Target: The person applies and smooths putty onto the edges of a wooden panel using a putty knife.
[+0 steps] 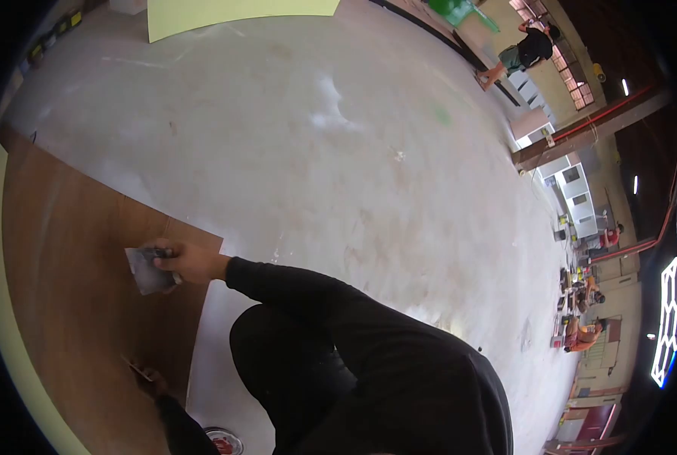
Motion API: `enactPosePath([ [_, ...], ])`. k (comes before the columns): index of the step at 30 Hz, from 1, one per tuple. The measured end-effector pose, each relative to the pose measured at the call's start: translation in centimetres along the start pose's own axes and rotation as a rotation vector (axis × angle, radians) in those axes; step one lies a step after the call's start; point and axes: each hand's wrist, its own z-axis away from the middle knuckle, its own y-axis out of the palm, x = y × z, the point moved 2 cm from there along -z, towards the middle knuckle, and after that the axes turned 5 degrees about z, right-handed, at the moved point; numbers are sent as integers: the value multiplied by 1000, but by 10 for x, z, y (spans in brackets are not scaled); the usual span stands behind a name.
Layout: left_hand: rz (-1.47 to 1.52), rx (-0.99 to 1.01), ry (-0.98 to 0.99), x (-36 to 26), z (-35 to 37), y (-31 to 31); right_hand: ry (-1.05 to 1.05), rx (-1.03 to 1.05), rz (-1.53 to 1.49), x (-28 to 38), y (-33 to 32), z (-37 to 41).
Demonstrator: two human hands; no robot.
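My right hand [173,263] is closed around a flat grey scraper [150,273] with a broad blade, held over a brown wooden board [73,250]. Nearer the bottom edge, my left hand [152,382] is in shadow, closed on a thin, flat, light-edged tool [136,369] that may be another scraper. This hand is also over the board. A round can [223,440] with red inside its rim stands beside my left forearm and is partly cut off by the frame.
Pale yellow sheets [240,17] show at the top and left edges. Grey concrete floor [338,174] spreads beyond the board. My bent knee [259,341] is beside it. One person [532,49] stands far off; several others crouch near white cabinets [577,201] and a beam [566,144].
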Motion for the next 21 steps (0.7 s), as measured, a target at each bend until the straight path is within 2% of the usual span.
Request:
enactPosePath([
  [4,126,30,-53,-4,-11,-1,92,-105,-361,-7,-17,44],
  [6,163,41,-64,-1,-10,-13,43,-161,-274,-12,-40,55],
  [7,196,15,-92,-3,-13,-21,45,-162,-392,-6,-49,62],
  [8,234,-11,-122,-3,-14,-28,81,-195,-321,-6,-65,67],
  [11,215,0,-131,9,-28,-16,71,-348,-333,26,-65,90],
  [12,281,51,-239,10,-33,-17,61,-352,-327,31,-59,101],
  [13,285,61,-244,15,-37,-12,51,-360,-309,34,-57,113],
  [15,210,-51,-207,23,-41,-4,31,-366,-283,41,-52,137],
  [16,209,-35,-216,24,-46,-9,27,-433,-269,45,-49,151],
  [18,-162,27,-107,25,-48,-15,19,-500,-251,54,-39,177],
  [21,-89,14,-143,31,-48,15,-30,-639,-238,73,-31,214],
])
